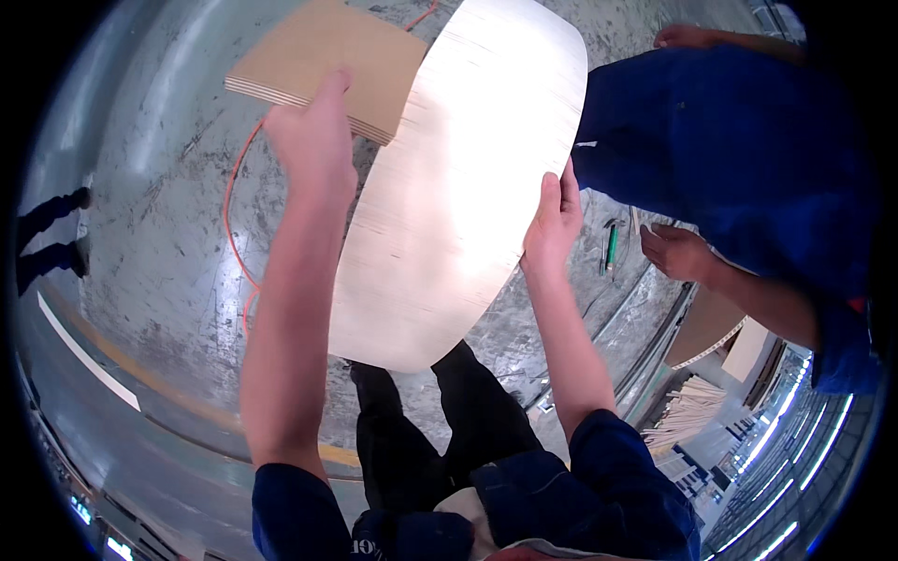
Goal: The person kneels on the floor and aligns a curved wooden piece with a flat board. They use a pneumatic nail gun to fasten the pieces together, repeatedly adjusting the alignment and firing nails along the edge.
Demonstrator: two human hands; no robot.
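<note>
My left hand [313,131] grips the near edge of a stack of thin brown boards [327,47], thumb on top and the other fingers hidden underneath. Beside the stack, a large pale plywood sheet [449,187] reaches from the top of the view down toward my legs. Its sides look curved in this view, and glare whitens its upper part. My right hand [554,224] holds the sheet by its right edge, with the thumb on the face. The brown boards meet the sheet's upper left edge; whether they touch it, I cannot tell.
A co-worker in blue [730,140] stands close on the right, one hand [678,252] low near the sheet. A green-handled tool [613,245] and an orange cable [229,201] lie on the grey floor [178,187]. Wood strips [687,411] are piled at lower right. Another person's legs [51,229] show far left.
</note>
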